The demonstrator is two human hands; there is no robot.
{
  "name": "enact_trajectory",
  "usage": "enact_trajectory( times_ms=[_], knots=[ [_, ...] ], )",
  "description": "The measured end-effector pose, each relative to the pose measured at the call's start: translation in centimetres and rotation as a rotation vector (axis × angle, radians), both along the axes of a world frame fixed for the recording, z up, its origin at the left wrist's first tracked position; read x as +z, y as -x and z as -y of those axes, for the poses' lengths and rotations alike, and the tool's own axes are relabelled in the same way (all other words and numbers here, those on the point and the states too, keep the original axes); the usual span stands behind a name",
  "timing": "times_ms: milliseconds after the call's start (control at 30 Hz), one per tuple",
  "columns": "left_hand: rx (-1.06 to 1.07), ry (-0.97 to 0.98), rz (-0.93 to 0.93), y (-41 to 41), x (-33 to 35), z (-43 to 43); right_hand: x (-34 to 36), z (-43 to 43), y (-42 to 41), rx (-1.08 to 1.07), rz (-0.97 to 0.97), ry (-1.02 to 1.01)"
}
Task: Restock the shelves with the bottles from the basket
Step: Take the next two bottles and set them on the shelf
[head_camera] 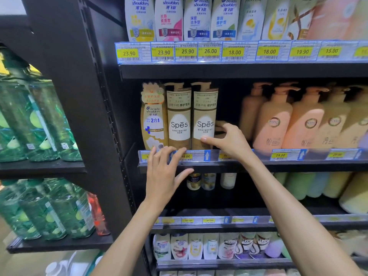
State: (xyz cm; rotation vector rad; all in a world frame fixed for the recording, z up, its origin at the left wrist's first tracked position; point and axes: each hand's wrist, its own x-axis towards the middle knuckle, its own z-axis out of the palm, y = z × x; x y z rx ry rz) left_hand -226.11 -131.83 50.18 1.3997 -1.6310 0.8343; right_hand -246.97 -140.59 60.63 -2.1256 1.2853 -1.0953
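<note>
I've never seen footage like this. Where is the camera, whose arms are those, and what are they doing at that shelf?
No machine here: a person wears one wide-angle camera on the head, looking down at their own bare arms. The right hand grips a beige Spes pump bottle standing on the black middle shelf, beside a matching bottle and a golden Head & Shoulders bottle. The left hand rests open-fingered on that shelf's front edge. Peach pump bottles stand further right. The basket isn't in view.
</note>
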Motion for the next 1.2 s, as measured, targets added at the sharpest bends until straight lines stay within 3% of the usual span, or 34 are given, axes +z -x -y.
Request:
enact_trajectory(
  times_ms=[667,867,1000,1200],
  knots=[
    [-0.039,-0.127,-0.037,0.3,1.0,-0.9,0.4,-3.0,0.4,-0.020,-0.084,-0.009],
    [0.003,-0.191,-0.044,0.9,1.9,-1.7,0.6,-4.5,3.1,0.013,-0.273,0.070],
    [0.009,-0.247,-0.062,1.7,3.7,-2.8,0.6,-5.1,5.7,-0.006,-0.499,0.131],
    [0.194,-0.591,0.017,4.2,6.9,-4.7,-1.1,-6.8,9.4,-0.003,-0.664,0.263]
  ],
)
